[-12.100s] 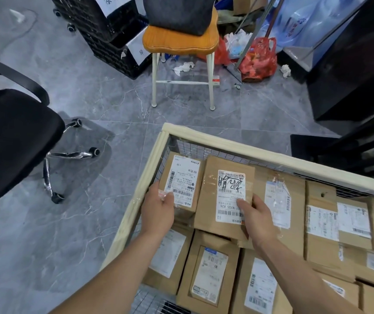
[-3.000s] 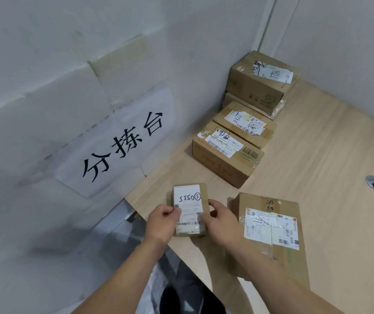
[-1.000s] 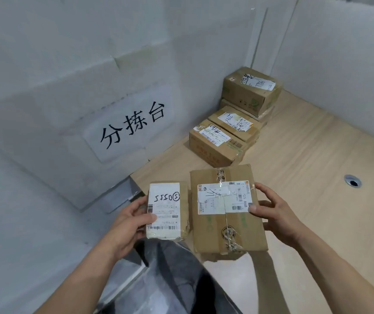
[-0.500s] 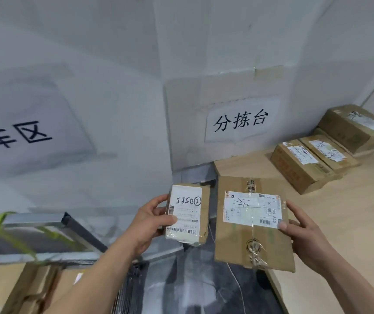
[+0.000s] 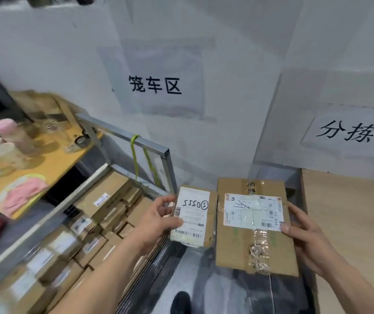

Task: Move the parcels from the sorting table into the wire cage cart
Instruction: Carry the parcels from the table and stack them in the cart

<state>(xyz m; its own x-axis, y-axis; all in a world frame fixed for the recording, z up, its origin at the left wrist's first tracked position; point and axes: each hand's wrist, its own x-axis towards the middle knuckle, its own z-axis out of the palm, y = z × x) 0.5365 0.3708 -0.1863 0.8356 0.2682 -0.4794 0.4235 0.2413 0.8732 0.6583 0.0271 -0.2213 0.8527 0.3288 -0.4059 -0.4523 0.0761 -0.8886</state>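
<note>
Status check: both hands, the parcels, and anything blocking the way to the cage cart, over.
Left hand grips small parcel. Right hand grips larger parcel. Both airborne beside cage cart, already stacked with boxes. Nothing blocking.

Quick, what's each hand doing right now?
Left hand: grips the small parcel.
Right hand: holds the larger flat parcel by its right edge.

White-walled corner with two paper signs

A sign and another sign hang on the white wall; a yellow side table carrying cups stands left.
</note>
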